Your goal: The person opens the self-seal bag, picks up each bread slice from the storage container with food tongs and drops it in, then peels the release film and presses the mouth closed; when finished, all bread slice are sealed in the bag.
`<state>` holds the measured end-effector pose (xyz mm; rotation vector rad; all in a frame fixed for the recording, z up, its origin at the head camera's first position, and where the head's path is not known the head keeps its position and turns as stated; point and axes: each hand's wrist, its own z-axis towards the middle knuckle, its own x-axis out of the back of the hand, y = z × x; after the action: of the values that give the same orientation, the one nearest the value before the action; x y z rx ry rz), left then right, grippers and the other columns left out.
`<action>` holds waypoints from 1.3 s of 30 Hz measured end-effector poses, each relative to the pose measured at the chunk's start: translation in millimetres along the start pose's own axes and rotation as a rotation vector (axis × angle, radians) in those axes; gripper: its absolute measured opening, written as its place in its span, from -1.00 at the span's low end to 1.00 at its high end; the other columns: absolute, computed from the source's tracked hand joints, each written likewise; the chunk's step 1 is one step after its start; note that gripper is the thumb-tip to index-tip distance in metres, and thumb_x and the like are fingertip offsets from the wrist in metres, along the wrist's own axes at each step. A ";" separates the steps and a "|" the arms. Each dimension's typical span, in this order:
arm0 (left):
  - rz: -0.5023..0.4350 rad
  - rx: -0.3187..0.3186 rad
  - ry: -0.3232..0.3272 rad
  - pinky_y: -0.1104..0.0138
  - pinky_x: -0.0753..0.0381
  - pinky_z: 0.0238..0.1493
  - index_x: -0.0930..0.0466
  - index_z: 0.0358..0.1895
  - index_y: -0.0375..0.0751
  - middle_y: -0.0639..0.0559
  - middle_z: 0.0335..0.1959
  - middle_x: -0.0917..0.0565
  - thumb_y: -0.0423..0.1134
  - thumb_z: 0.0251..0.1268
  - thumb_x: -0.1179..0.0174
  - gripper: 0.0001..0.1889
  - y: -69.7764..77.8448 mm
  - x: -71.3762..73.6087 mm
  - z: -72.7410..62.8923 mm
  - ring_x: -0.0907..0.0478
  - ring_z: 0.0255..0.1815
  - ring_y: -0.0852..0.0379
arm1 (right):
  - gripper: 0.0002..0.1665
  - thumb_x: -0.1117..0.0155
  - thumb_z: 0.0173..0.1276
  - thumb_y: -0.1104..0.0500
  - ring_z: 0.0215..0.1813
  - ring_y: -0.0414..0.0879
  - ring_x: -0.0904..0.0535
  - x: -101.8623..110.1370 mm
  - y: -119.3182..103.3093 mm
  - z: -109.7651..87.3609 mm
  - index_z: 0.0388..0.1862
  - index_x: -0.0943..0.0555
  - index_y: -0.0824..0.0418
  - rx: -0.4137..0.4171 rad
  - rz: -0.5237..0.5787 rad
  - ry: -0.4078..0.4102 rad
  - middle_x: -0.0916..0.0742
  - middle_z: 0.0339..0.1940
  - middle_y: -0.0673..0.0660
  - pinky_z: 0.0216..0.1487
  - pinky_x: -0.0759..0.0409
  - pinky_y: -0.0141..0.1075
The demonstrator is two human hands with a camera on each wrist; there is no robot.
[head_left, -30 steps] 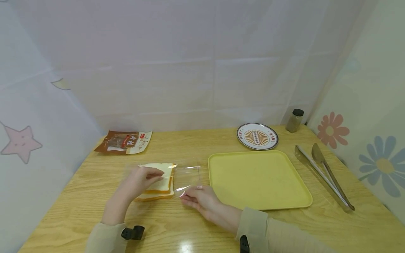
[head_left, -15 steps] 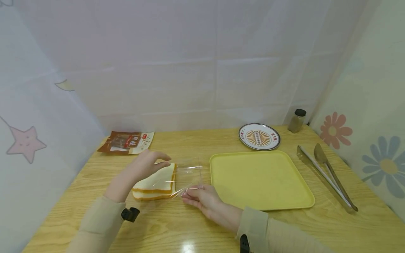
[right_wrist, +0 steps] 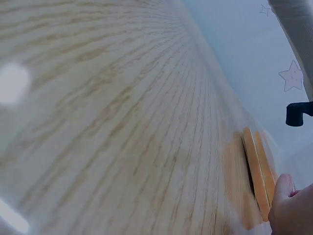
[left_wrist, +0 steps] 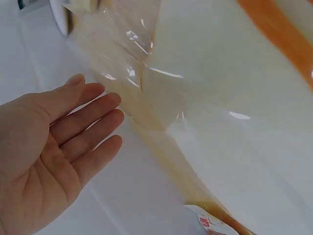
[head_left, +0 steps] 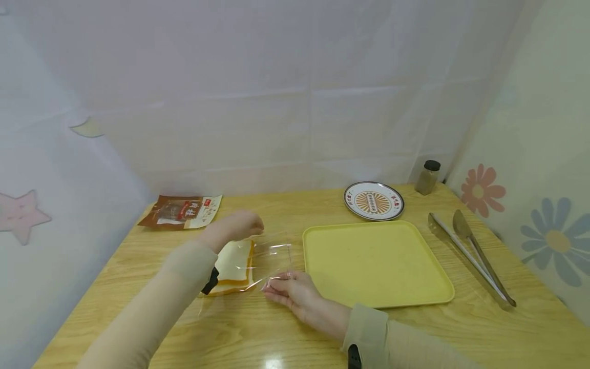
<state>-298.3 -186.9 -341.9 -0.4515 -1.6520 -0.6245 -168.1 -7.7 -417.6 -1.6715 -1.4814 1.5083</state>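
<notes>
Two stacked slices of white bread (head_left: 234, 262) with orange-brown crusts lie left of the tray, under a sheet of clear plastic film (head_left: 273, 260) that stretches out to their right. My right hand (head_left: 297, 294) pinches the near right corner of the film between thumb and fingers. Above the far side of the bread is my left hand (head_left: 236, 225); in the left wrist view that hand (left_wrist: 63, 142) has loosely extended fingers beside the film (left_wrist: 122, 54) and holds nothing. The right wrist view catches the crust edges (right_wrist: 257, 169) beside my right thumb.
A yellow tray (head_left: 378, 264) lies right of the film. Behind it sit a patterned plate (head_left: 374, 201) and a black-lidded jar (head_left: 427, 178). Metal tongs (head_left: 479, 259) lie at the right. A brown-and-white packet (head_left: 182, 211) is at the back left.
My left hand has moved up and right, from over the bread to beyond its far edge, its forearm now crossing the slices' left side. My right hand keeps its hold on the film.
</notes>
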 end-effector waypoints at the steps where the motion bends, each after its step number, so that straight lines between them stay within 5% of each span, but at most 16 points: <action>1: -0.005 0.013 -0.019 0.11 -0.61 0.02 -0.67 -0.15 -0.37 -0.17 -0.16 -0.72 -0.31 0.33 -0.11 -0.79 0.5 -1.5 3.8 -0.64 -0.08 -0.10 | -0.78 -0.14 0.30 0.43 -0.24 -0.12 -0.69 -0.1 0.5 0.1 -0.08 -0.44 0.47 -0.003 0.002 0.001 -0.67 -0.33 0.15 0.02 -0.66 -0.24; 9: -0.062 0.076 -0.097 0.17 -0.61 0.03 -0.66 -0.09 -0.37 -0.17 -0.09 -0.70 -0.33 0.36 -0.07 -0.77 -2.1 -11.9 23.7 -0.62 -0.04 -0.03 | -0.79 -0.12 0.33 0.40 -0.27 -0.14 -0.68 -0.2 3.5 1.6 -0.07 -0.44 0.45 -0.005 -0.001 -0.004 -0.69 -0.35 0.14 0.01 -0.66 -0.23; 20: -0.167 0.090 -0.142 0.44 -0.55 -0.34 -0.73 -0.28 -0.29 -0.03 -0.35 -0.73 -0.33 0.25 -0.21 -0.87 -1.7 -18.2 24.8 -0.49 -0.42 0.26 | -0.89 -0.10 0.36 0.37 -0.23 -0.12 -0.68 0.2 4.5 -1.7 -0.18 -0.51 0.41 0.005 -0.022 -0.018 -0.69 -0.34 0.12 0.04 -0.65 -0.21; 30: -0.334 0.031 -0.009 0.45 -0.55 -0.42 -0.70 -0.36 -0.42 -0.19 -0.42 -0.72 -0.46 0.21 -0.18 -0.88 -12.3 -16.1 16.0 -0.62 -0.43 0.04 | -0.84 -0.07 0.39 0.35 -0.23 -0.12 -0.65 4.6 4.2 -4.5 -0.13 -0.48 0.46 0.022 -0.062 -0.029 -0.66 -0.29 0.15 0.08 -0.63 -0.20; 39: -0.526 0.109 0.146 0.25 -0.70 -0.23 -0.67 -0.21 -0.48 -0.24 -0.35 -0.73 -0.39 0.24 -0.21 -0.82 -30.2 -1.2 -5.0 -0.69 -0.34 0.05 | -0.78 -0.07 0.39 0.35 -0.26 -0.16 -0.66 18.7 -9.2 -5.7 -0.08 -0.44 0.51 0.135 -0.171 -0.001 -0.66 -0.27 0.16 0.00 -0.67 -0.23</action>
<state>-312.8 -213.5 -347.0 0.1170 -1.6584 -0.9227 -169.9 13.8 -416.0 -1.4293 -1.4487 1.4810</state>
